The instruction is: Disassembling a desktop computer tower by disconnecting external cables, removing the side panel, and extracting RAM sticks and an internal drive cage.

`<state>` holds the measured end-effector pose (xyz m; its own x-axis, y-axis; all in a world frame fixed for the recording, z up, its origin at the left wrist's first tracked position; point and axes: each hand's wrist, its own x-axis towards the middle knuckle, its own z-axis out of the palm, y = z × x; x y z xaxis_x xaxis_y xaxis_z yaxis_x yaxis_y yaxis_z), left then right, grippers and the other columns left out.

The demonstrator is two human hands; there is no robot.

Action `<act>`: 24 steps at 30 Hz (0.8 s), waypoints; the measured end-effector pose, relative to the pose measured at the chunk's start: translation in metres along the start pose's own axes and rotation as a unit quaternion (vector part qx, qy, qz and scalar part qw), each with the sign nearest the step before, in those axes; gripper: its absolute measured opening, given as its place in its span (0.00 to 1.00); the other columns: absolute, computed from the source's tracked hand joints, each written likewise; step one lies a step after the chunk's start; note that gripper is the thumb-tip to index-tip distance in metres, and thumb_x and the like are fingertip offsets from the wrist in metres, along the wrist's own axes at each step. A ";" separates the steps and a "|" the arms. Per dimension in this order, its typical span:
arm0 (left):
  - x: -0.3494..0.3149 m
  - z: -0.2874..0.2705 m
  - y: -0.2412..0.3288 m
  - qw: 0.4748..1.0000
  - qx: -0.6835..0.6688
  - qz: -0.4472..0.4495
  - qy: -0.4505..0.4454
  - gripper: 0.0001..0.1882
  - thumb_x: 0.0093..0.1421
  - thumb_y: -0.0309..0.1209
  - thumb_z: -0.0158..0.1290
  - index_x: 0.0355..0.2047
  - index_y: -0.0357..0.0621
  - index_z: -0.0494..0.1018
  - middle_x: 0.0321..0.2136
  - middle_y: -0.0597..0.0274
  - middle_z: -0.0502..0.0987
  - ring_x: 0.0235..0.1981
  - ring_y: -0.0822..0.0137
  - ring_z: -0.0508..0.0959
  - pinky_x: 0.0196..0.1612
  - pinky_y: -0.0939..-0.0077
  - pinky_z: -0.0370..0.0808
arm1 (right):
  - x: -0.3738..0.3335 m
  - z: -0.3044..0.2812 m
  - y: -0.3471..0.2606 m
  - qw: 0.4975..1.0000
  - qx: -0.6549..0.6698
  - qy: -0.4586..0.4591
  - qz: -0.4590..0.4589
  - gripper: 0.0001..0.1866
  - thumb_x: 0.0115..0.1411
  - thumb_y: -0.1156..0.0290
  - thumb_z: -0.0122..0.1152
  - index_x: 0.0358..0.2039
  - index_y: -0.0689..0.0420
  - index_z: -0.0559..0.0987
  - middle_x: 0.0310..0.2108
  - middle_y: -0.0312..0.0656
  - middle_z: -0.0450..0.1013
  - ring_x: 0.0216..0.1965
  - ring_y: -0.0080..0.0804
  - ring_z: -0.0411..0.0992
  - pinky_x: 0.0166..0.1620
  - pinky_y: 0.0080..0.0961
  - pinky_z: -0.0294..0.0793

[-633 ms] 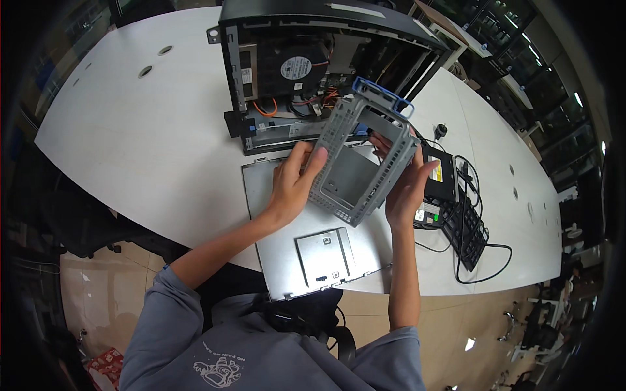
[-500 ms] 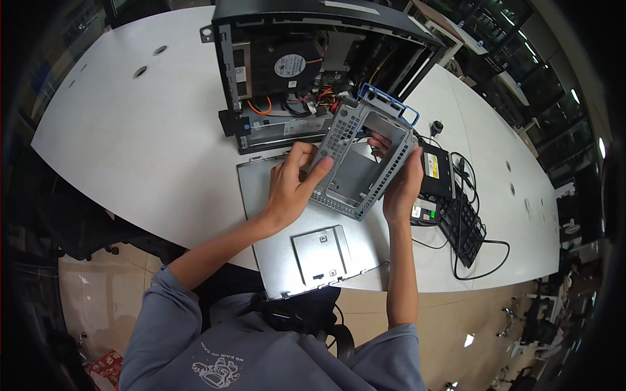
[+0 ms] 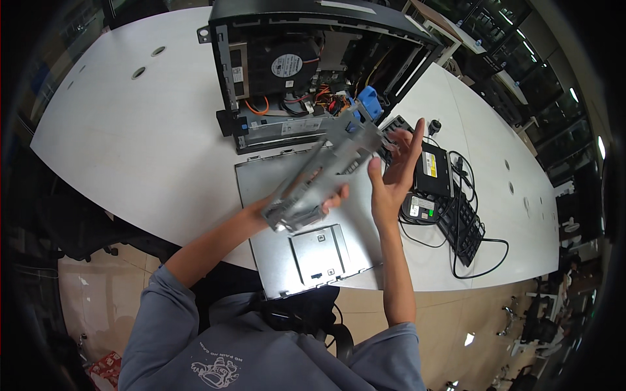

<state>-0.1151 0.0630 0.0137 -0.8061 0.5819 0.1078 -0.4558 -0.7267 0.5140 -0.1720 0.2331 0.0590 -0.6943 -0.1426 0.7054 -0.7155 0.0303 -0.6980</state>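
Observation:
A grey metal drive cage point(image 3: 329, 166) with a blue latch point(image 3: 370, 104) at its far end is tilted on edge and blurred by motion. My left hand point(image 3: 334, 199) grips it from behind; fingertips show past its right side, while the palm is hidden. Just right of the cage, my right hand point(image 3: 399, 168) is off it, fingers apart and thumb raised. Under both hands lies a flat silver side panel point(image 3: 267, 251). Beyond them stands an opened black desktop computer case point(image 3: 225, 78), with a fan point(image 3: 287, 65) and loose cables inside.
On the right of the white table point(image 3: 117, 130) are a black optical drive point(image 3: 433, 171), a smaller drive point(image 3: 420, 207), a black keyboard point(image 3: 466, 238) and a looping black cable point(image 3: 505, 257). The table's near edge runs just in front of my body.
The cage has turned from facing me to edge-on and shifted left. My right hand has let go of it; my left hand has gone behind it.

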 end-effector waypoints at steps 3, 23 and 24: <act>-0.002 -0.005 -0.007 0.977 -0.124 -0.056 -0.164 0.41 0.63 0.63 0.38 0.47 0.27 0.65 0.28 0.50 0.72 0.24 0.68 0.72 0.15 0.79 0.67 | -0.003 0.005 -0.003 0.982 0.142 -0.039 0.117 0.45 0.59 0.53 0.63 0.69 0.56 0.51 0.60 0.48 0.57 0.62 0.38 0.56 0.64 0.36 0.55; 0.003 0.029 0.018 0.944 0.170 0.090 0.269 0.39 0.66 0.59 0.34 0.62 0.36 0.59 0.52 0.48 0.71 0.51 0.56 0.76 0.50 0.53 0.78 | 0.009 -0.019 -0.003 0.934 0.239 0.010 0.266 0.17 0.68 0.62 0.52 0.49 0.62 0.71 0.34 0.49 0.79 0.31 0.22 0.76 0.37 0.16 0.73; -0.001 0.036 0.022 0.937 0.199 0.099 0.270 0.39 0.67 0.59 0.35 0.59 0.32 0.61 0.49 0.47 0.73 0.48 0.54 0.78 0.48 0.55 0.79 | 0.010 -0.018 -0.001 0.941 0.213 0.003 0.261 0.17 0.68 0.61 0.52 0.49 0.62 0.70 0.34 0.48 0.79 0.30 0.21 0.75 0.35 0.16 0.72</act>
<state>-0.1109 0.0602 0.0554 -0.9825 0.1022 -0.1555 -0.1861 -0.5441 0.8181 -0.1795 0.2498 0.0687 -0.9440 -0.2138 0.2514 -0.1800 -0.3053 -0.9351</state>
